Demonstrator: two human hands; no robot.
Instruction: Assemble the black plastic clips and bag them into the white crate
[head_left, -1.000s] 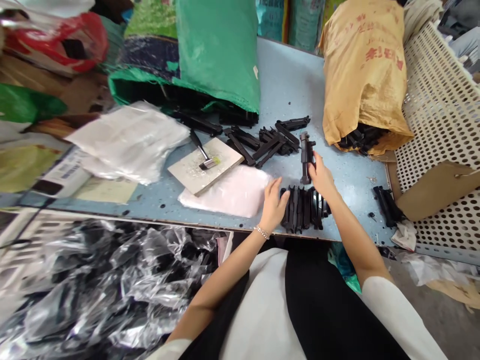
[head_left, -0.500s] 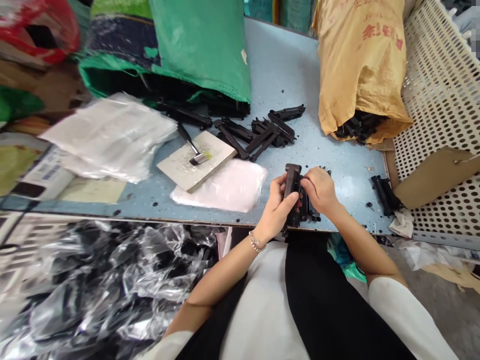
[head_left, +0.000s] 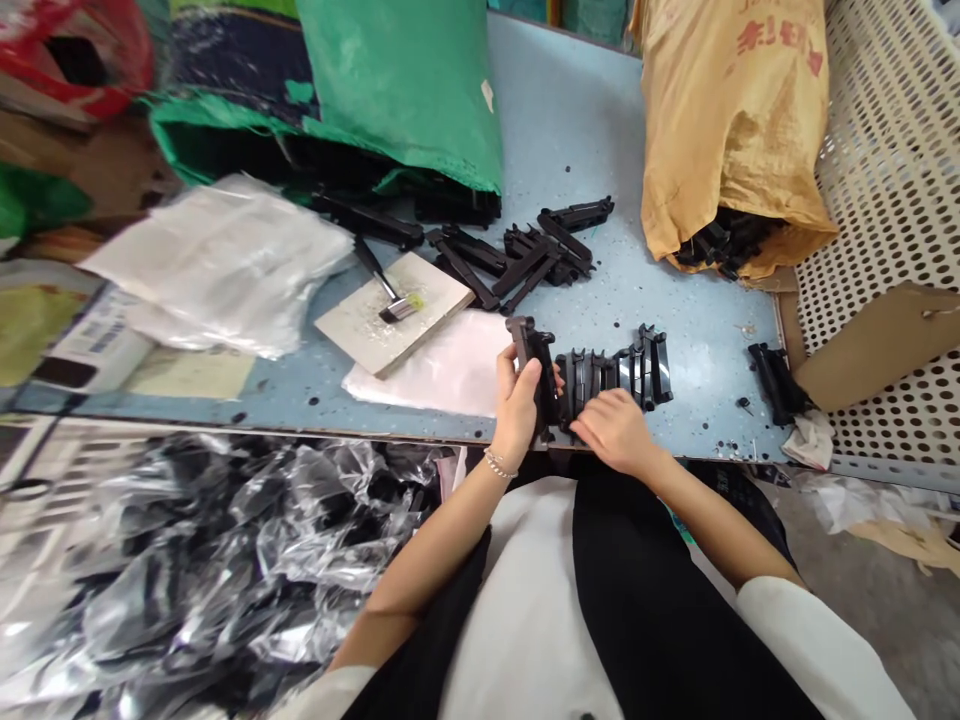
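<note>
My left hand [head_left: 516, 405] is closed around a long black plastic part [head_left: 531, 362], holding it upright at the left end of a row of similar black parts [head_left: 615, 370] standing side by side near the table's front edge. My right hand [head_left: 613, 432] lies over the near side of that row, fingers spread and pressing on the parts. A loose pile of the same black parts [head_left: 525, 255] lies farther back on the blue table [head_left: 585, 130].
A green sack [head_left: 397, 80] and a yellow sack [head_left: 731, 120], both spilling black parts, lie at the back. A grey board with a brush [head_left: 394, 305], clear plastic bags [head_left: 217, 260] and a pink sheet [head_left: 442, 370] lie left. White perforated crates [head_left: 885, 180] stand right; crumpled plastic [head_left: 210, 560] fills the lower left.
My right hand took a black part from the table and passed it to my left hand, which now sets it at the row's left end. My right hand dropped onto the row.
</note>
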